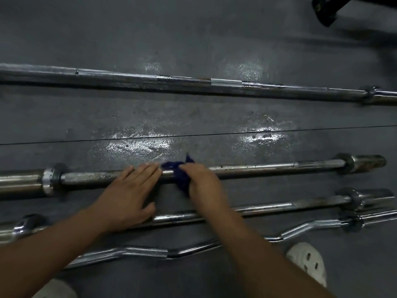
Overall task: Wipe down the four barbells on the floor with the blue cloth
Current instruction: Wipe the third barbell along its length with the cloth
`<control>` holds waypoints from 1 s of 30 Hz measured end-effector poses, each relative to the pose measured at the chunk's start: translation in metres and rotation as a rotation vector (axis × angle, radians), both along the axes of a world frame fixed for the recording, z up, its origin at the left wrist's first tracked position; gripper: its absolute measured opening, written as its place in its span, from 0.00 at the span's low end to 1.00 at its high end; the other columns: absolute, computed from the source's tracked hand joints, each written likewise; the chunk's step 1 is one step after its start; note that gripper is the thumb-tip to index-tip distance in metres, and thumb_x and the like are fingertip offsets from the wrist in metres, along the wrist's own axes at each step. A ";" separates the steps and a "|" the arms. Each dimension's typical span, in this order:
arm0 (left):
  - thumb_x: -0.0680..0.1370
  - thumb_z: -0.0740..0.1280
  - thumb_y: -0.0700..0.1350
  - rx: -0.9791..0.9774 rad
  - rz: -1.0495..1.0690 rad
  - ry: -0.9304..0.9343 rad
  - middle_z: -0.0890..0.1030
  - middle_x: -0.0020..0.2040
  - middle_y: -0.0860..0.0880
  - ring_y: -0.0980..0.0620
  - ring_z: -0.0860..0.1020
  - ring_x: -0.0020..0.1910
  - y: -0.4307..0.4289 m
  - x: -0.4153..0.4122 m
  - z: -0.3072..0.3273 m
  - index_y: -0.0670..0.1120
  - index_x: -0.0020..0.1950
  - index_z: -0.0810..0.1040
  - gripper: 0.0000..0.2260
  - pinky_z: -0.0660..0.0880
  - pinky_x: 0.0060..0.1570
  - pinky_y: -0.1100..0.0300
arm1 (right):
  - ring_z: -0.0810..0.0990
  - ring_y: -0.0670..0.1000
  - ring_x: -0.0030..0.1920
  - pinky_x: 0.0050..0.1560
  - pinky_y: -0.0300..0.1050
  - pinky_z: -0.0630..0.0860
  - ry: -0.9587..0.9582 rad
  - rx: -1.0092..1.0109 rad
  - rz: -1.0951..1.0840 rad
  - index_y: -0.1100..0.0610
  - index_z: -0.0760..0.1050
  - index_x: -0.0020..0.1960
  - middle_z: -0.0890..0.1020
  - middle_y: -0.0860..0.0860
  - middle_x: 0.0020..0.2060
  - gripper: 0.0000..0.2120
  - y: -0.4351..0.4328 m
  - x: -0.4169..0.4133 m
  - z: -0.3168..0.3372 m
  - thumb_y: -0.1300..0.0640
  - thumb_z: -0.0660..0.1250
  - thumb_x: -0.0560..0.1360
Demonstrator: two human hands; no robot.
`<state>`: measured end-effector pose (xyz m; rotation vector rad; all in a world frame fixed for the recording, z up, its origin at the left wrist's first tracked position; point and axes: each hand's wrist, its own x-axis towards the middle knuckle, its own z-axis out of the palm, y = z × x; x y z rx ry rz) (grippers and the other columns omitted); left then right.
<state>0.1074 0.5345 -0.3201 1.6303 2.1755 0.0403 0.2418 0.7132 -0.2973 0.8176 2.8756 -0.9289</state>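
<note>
Blue cloth (180,176) on barbell shaft (257,168)

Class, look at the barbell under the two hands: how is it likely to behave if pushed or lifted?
A round bar on flat floor, the barbell would probably roll; the left hand resting on it may be steadying it. Its thick metal shaft suggests it is heavy and stiff.

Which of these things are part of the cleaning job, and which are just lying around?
Part of the job: blue cloth, gripped by the right hand; left hand resting on the second barbell; far barbell; third barbell; curl bar.
Just there: black equipment at top right; white shoe.
</note>
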 end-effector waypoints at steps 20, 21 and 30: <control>0.71 0.58 0.62 0.000 0.010 -0.026 0.60 0.79 0.47 0.49 0.60 0.78 0.001 -0.003 0.000 0.46 0.80 0.60 0.39 0.50 0.74 0.52 | 0.63 0.58 0.73 0.72 0.59 0.61 -0.111 0.308 0.110 0.52 0.71 0.70 0.71 0.52 0.71 0.24 -0.006 0.007 -0.022 0.49 0.63 0.75; 0.71 0.58 0.62 0.005 0.006 -0.034 0.60 0.80 0.47 0.49 0.60 0.78 0.000 -0.005 0.000 0.46 0.80 0.60 0.39 0.49 0.74 0.52 | 0.66 0.57 0.71 0.70 0.58 0.64 -0.121 0.342 0.145 0.52 0.72 0.69 0.73 0.51 0.69 0.23 0.013 0.018 -0.022 0.52 0.62 0.74; 0.70 0.59 0.61 -0.016 0.019 -0.044 0.63 0.78 0.45 0.48 0.63 0.76 0.001 -0.002 0.002 0.45 0.79 0.62 0.39 0.52 0.73 0.52 | 0.77 0.62 0.53 0.54 0.54 0.74 -0.097 0.279 -0.312 0.57 0.79 0.54 0.81 0.58 0.54 0.20 0.006 0.006 -0.024 0.58 0.52 0.70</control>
